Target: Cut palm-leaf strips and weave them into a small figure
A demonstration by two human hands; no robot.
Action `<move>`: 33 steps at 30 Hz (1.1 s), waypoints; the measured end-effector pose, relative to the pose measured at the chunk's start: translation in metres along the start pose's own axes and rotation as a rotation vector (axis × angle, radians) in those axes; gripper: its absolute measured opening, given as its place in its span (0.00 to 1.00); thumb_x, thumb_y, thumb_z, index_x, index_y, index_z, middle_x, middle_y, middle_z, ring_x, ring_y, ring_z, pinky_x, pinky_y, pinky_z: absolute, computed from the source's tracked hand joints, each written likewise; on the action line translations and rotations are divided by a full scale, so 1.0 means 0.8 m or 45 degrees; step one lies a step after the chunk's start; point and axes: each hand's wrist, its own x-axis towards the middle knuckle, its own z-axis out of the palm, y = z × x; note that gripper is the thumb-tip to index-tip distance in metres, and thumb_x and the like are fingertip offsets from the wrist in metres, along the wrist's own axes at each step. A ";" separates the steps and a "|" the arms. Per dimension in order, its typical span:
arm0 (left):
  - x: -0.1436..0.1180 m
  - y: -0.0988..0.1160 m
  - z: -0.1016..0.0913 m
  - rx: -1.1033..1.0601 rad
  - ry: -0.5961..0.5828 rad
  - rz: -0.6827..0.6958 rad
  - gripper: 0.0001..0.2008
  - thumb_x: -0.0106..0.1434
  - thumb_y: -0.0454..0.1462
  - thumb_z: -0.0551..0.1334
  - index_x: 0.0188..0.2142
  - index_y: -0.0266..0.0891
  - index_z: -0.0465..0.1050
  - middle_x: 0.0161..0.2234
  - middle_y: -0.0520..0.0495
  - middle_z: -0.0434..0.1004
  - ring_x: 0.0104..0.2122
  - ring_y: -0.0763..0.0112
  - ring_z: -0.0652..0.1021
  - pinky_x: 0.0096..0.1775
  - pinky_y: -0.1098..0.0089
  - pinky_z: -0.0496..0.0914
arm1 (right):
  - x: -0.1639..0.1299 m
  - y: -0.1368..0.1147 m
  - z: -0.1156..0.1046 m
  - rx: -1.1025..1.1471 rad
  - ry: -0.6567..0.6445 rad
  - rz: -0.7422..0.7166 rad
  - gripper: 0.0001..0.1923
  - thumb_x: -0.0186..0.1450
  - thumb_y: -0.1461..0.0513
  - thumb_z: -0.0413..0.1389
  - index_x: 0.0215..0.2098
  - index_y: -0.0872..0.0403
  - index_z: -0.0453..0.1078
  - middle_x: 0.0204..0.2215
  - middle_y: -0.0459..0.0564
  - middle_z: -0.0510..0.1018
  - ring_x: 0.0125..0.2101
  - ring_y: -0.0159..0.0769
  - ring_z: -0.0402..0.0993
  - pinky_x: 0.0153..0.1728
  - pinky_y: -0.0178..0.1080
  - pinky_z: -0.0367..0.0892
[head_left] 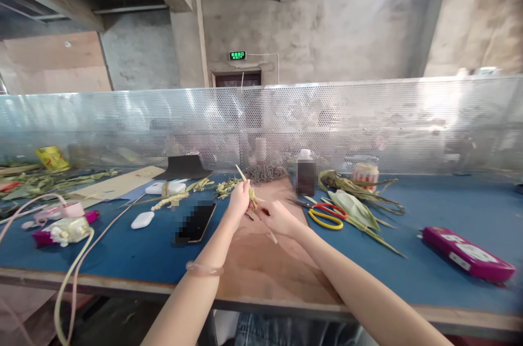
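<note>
My left hand (239, 199) is raised over the brown board (261, 264) and grips a folded strip of pale green leaf (246, 182) that sticks up past the fingers. My right hand (277, 218) sits just beside it and pinches the lower end of the same leaf strip, close to the left fingers. A clear bangle circles my left wrist. Both forearms reach in from the near table edge.
On the blue table (429, 210) lie a black phone (196, 222), yellow and red scissors (327, 215), a pile of green leaves (355, 199), a dark bottle (305, 174), a magenta case (468, 253) and white earbud cases. A perforated metal screen (368, 122) closes the far side.
</note>
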 end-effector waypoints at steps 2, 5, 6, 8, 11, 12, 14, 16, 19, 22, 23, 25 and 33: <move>-0.001 0.001 0.000 -0.021 -0.005 -0.011 0.16 0.64 0.48 0.48 0.26 0.42 0.56 0.13 0.54 0.65 0.09 0.73 0.65 0.13 0.75 0.56 | 0.001 -0.001 -0.002 0.090 -0.014 0.010 0.13 0.62 0.62 0.45 0.21 0.55 0.63 0.18 0.42 0.65 0.20 0.27 0.57 0.25 0.31 0.51; -0.001 0.002 0.000 -0.024 0.001 -0.019 0.15 0.64 0.48 0.48 0.26 0.41 0.56 0.14 0.54 0.64 0.10 0.74 0.65 0.13 0.75 0.57 | 0.001 -0.003 -0.006 0.216 -0.030 0.017 0.11 0.60 0.64 0.46 0.19 0.55 0.60 0.18 0.41 0.62 0.20 0.27 0.56 0.24 0.31 0.50; -0.001 0.001 0.000 -0.018 0.002 -0.011 0.15 0.64 0.48 0.48 0.26 0.41 0.56 0.14 0.54 0.64 0.10 0.74 0.65 0.14 0.75 0.57 | 0.000 -0.003 -0.007 0.256 -0.038 0.020 0.11 0.59 0.64 0.46 0.19 0.55 0.60 0.17 0.41 0.61 0.20 0.27 0.56 0.24 0.31 0.50; 0.001 0.000 -0.001 -0.001 0.005 0.015 0.16 0.64 0.48 0.47 0.25 0.42 0.56 0.14 0.55 0.62 0.10 0.74 0.65 0.14 0.75 0.58 | -0.001 -0.003 -0.009 0.328 -0.061 0.030 0.10 0.58 0.64 0.46 0.20 0.55 0.60 0.17 0.40 0.61 0.20 0.27 0.55 0.24 0.31 0.51; 0.003 -0.001 -0.001 0.040 0.015 0.036 0.16 0.64 0.47 0.47 0.25 0.42 0.55 0.13 0.55 0.61 0.10 0.74 0.65 0.15 0.74 0.58 | -0.001 -0.002 -0.010 0.414 -0.087 0.033 0.09 0.57 0.64 0.47 0.19 0.55 0.60 0.18 0.40 0.62 0.20 0.27 0.56 0.25 0.31 0.52; 0.003 -0.002 -0.001 0.053 0.019 0.036 0.16 0.65 0.47 0.47 0.25 0.42 0.55 0.14 0.55 0.61 0.10 0.74 0.65 0.15 0.74 0.58 | -0.001 -0.002 -0.011 0.435 -0.093 0.026 0.09 0.57 0.64 0.47 0.19 0.55 0.60 0.18 0.41 0.62 0.21 0.27 0.56 0.25 0.31 0.52; 0.004 -0.002 -0.001 0.073 0.029 0.038 0.15 0.65 0.46 0.47 0.25 0.42 0.55 0.14 0.56 0.61 0.10 0.74 0.65 0.15 0.75 0.58 | 0.000 0.001 -0.011 0.460 -0.109 0.006 0.09 0.56 0.64 0.47 0.19 0.55 0.60 0.18 0.41 0.62 0.21 0.27 0.57 0.25 0.31 0.53; 0.004 -0.002 -0.001 0.079 0.035 0.040 0.15 0.65 0.46 0.47 0.24 0.42 0.55 0.14 0.55 0.62 0.10 0.75 0.65 0.15 0.75 0.58 | 0.001 0.003 -0.010 0.469 -0.124 -0.014 0.09 0.56 0.64 0.47 0.19 0.55 0.59 0.18 0.41 0.62 0.21 0.27 0.57 0.25 0.31 0.52; 0.005 -0.003 -0.002 0.038 0.040 0.029 0.15 0.64 0.47 0.48 0.25 0.42 0.55 0.14 0.55 0.63 0.11 0.74 0.66 0.16 0.74 0.58 | 0.002 0.006 -0.008 0.458 -0.126 -0.035 0.09 0.56 0.64 0.46 0.19 0.55 0.59 0.18 0.41 0.62 0.20 0.27 0.56 0.24 0.31 0.52; 0.003 -0.002 -0.002 -0.078 0.052 0.014 0.14 0.64 0.48 0.48 0.27 0.42 0.56 0.14 0.56 0.63 0.11 0.74 0.65 0.16 0.74 0.58 | 0.003 0.008 -0.006 0.303 -0.059 0.029 0.10 0.56 0.64 0.46 0.18 0.54 0.57 0.16 0.41 0.59 0.19 0.27 0.54 0.23 0.32 0.51; 0.002 -0.001 -0.002 -0.125 0.055 0.007 0.14 0.64 0.47 0.48 0.28 0.42 0.55 0.14 0.56 0.63 0.11 0.73 0.65 0.16 0.73 0.58 | 0.003 0.009 -0.005 0.188 0.009 0.076 0.10 0.56 0.64 0.47 0.17 0.54 0.57 0.15 0.41 0.58 0.19 0.28 0.54 0.23 0.32 0.51; -0.001 0.003 0.000 -0.226 0.053 -0.026 0.12 0.64 0.47 0.49 0.29 0.42 0.55 0.15 0.56 0.64 0.12 0.72 0.68 0.16 0.73 0.60 | 0.002 0.010 -0.005 -0.099 0.221 0.143 0.08 0.56 0.64 0.48 0.20 0.54 0.60 0.18 0.43 0.62 0.22 0.30 0.58 0.26 0.33 0.54; -0.005 0.005 0.007 -0.682 -0.055 -0.110 0.09 0.60 0.41 0.57 0.34 0.40 0.57 0.27 0.48 0.75 0.23 0.69 0.77 0.28 0.66 0.73 | 0.001 0.008 -0.012 -0.416 0.548 0.095 0.10 0.64 0.60 0.46 0.29 0.55 0.66 0.28 0.52 0.71 0.30 0.36 0.66 0.31 0.34 0.57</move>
